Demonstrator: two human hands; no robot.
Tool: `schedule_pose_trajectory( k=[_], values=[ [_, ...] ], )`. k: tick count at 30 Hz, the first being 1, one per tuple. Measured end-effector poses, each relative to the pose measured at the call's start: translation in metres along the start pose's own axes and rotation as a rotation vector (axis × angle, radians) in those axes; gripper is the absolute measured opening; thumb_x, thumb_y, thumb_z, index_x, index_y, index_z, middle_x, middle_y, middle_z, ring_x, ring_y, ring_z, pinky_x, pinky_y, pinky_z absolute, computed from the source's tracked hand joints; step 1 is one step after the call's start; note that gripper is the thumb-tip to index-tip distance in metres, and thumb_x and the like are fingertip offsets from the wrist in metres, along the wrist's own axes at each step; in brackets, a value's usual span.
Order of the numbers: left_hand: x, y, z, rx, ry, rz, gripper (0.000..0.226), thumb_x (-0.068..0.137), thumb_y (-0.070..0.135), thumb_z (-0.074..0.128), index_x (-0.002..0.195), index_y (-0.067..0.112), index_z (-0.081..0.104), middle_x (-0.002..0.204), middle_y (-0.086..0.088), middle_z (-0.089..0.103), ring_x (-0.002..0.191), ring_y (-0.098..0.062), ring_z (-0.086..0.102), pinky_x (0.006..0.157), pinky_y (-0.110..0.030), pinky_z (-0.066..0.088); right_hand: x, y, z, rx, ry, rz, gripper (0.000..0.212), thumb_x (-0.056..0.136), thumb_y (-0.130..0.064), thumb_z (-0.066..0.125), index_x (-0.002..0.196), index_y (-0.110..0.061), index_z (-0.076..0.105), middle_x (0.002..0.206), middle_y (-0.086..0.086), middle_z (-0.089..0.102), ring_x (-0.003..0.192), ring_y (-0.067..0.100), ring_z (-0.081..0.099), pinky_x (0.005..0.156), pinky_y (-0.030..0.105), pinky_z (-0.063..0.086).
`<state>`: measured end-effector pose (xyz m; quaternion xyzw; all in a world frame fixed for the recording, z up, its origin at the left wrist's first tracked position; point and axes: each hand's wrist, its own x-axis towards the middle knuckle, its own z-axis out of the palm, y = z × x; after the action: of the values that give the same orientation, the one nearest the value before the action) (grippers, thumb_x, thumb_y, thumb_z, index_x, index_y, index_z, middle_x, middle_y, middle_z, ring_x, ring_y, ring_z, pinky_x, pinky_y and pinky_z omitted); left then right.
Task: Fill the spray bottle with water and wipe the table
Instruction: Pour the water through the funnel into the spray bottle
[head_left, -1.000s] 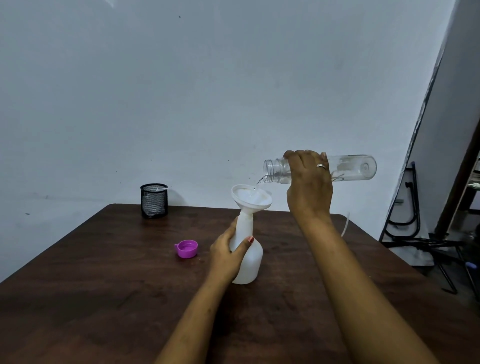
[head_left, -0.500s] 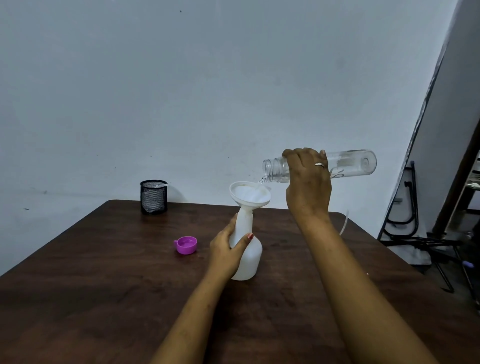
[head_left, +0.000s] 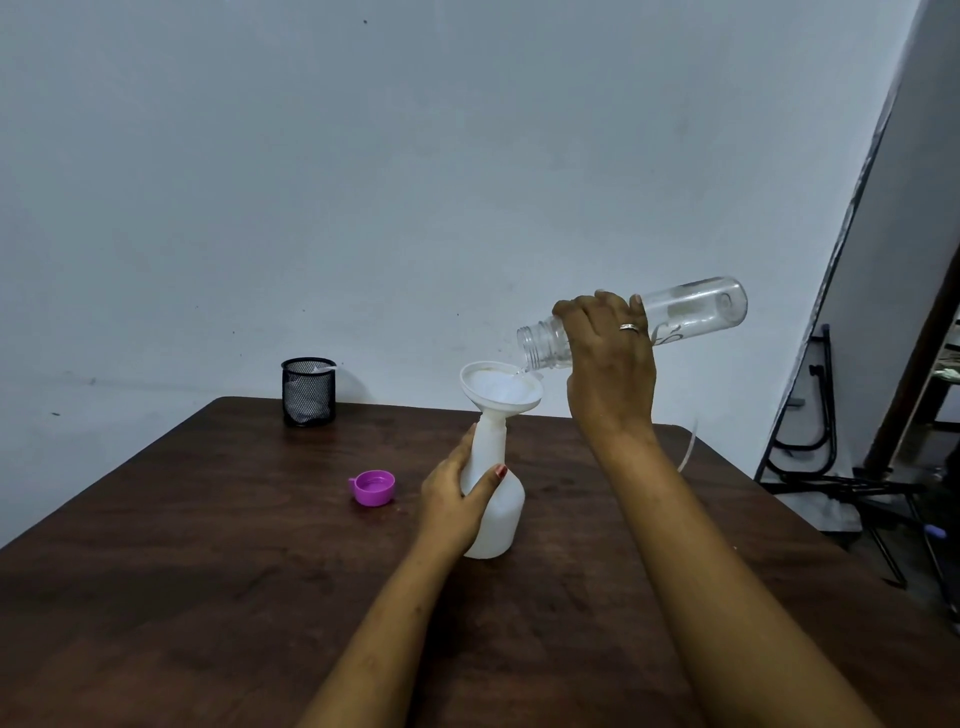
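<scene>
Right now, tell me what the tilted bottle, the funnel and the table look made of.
Tilted bottle: clear plastic or glass, see-through and glossy.
Funnel: probably plastic, opaque matte white.
Table: wood or wood-look laminate, dark brown with visible grain streaks.

At frame centre, the left hand (head_left: 453, 503) curled round the white spray bottle (head_left: 500, 514). Up and right of it, the raised right hand (head_left: 610, 364), a ring on one finger, gripped a tilted clear bottle (head_left: 696, 309).

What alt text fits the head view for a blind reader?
The right hand tips a clear bottle over a white funnel in a white spray bottle, which the left hand holds on a brown table. A purple cap lies nearby.
</scene>
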<state>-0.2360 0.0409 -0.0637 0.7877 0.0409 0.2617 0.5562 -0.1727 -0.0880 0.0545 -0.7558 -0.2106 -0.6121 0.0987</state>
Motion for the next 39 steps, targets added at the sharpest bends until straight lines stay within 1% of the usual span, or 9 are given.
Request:
schedule_pose_trajectory(
  k=[4, 11, 17, 19, 23, 26, 30, 36, 39],
  values=[
    [0.0, 0.001, 0.0, 0.027, 0.004, 0.009, 0.059, 0.091, 0.032, 0.057, 0.144, 0.024, 0.034, 0.147, 0.0, 0.042, 0.132, -0.018, 0.041, 0.104, -0.027, 0.033, -0.001, -0.001, 0.003, -0.004, 0.027, -0.048, 0.056, 0.074, -0.003, 0.021, 0.103, -0.011, 0.068, 0.101, 0.006, 0.069, 0.108, 0.03, 0.062, 0.107, 0.043, 0.036],
    [-0.001, 0.001, 0.0, 0.051, 0.007, 0.03, 0.059, 0.091, 0.033, 0.056, 0.144, 0.024, 0.034, 0.147, 0.001, 0.042, 0.133, -0.017, 0.041, 0.104, -0.028, 0.034, -0.001, -0.001, 0.01, -0.042, 0.101, -0.154, 0.04, 0.08, -0.002, 0.036, 0.1, -0.015, 0.068, 0.102, 0.002, 0.069, 0.11, 0.026, 0.062, 0.106, 0.041, 0.037],
    [0.0, -0.002, 0.0, 0.053, 0.005, 0.036, 0.059, 0.091, 0.034, 0.057, 0.145, 0.025, 0.034, 0.146, 0.002, 0.043, 0.131, -0.017, 0.042, 0.103, -0.029, 0.035, -0.002, -0.003, 0.015, -0.053, 0.198, -0.249, 0.033, 0.08, 0.005, 0.051, 0.097, -0.017, 0.068, 0.1, -0.001, 0.069, 0.109, 0.024, 0.063, 0.108, 0.038, 0.032],
    [0.0, -0.003, 0.0, 0.053, 0.01, 0.04, 0.059, 0.091, 0.034, 0.057, 0.145, 0.025, 0.035, 0.146, 0.002, 0.043, 0.132, -0.016, 0.042, 0.103, -0.029, 0.035, 0.0, -0.003, 0.014, -0.044, 0.214, -0.277, 0.033, 0.081, 0.004, 0.048, 0.096, -0.017, 0.069, 0.1, 0.0, 0.069, 0.109, 0.024, 0.064, 0.108, 0.038, 0.031],
    [0.0, -0.004, 0.001, 0.051, 0.012, 0.037, 0.06, 0.09, 0.035, 0.057, 0.145, 0.025, 0.035, 0.147, 0.002, 0.043, 0.132, -0.017, 0.042, 0.108, -0.035, 0.035, 0.001, -0.003, 0.013, -0.014, 0.211, -0.317, 0.036, 0.084, 0.005, 0.042, 0.095, -0.015, 0.07, 0.1, 0.001, 0.07, 0.109, 0.025, 0.064, 0.108, 0.038, 0.03],
    [0.0, -0.004, 0.001, 0.058, 0.02, 0.043, 0.059, 0.091, 0.034, 0.057, 0.144, 0.025, 0.035, 0.146, 0.002, 0.043, 0.132, -0.016, 0.041, 0.106, -0.031, 0.034, 0.002, -0.004, 0.013, 0.012, 0.215, -0.328, 0.034, 0.085, 0.005, 0.044, 0.092, -0.015, 0.07, 0.099, 0.0, 0.07, 0.109, 0.025, 0.064, 0.108, 0.038, 0.03],
    [0.0, -0.005, 0.001, 0.066, 0.024, 0.05, 0.059, 0.091, 0.034, 0.057, 0.144, 0.026, 0.035, 0.146, 0.002, 0.043, 0.132, -0.017, 0.041, 0.104, -0.03, 0.034, 0.002, -0.004, 0.016, 0.018, 0.215, -0.372, 0.028, 0.086, 0.004, 0.053, 0.092, -0.017, 0.07, 0.101, -0.001, 0.07, 0.11, 0.023, 0.064, 0.108, 0.039, 0.032],
    [0.001, -0.005, 0.002, 0.077, 0.018, 0.053, 0.059, 0.091, 0.035, 0.056, 0.145, 0.027, 0.033, 0.146, 0.002, 0.043, 0.131, -0.018, 0.042, 0.105, -0.034, 0.035, 0.003, -0.004, 0.017, 0.038, 0.232, -0.366, 0.029, 0.088, 0.002, 0.05, 0.09, -0.017, 0.07, 0.098, -0.002, 0.071, 0.109, 0.023, 0.064, 0.107, 0.039, 0.033],
    [0.001, -0.006, 0.001, 0.069, 0.022, 0.056, 0.059, 0.091, 0.034, 0.056, 0.145, 0.027, 0.034, 0.145, 0.002, 0.044, 0.131, -0.017, 0.042, 0.104, -0.031, 0.035, 0.002, -0.004, 0.018, 0.051, 0.229, -0.354, 0.026, 0.087, 0.002, 0.051, 0.089, -0.017, 0.07, 0.096, -0.002, 0.071, 0.109, 0.023, 0.064, 0.107, 0.039, 0.032]
  ],
)
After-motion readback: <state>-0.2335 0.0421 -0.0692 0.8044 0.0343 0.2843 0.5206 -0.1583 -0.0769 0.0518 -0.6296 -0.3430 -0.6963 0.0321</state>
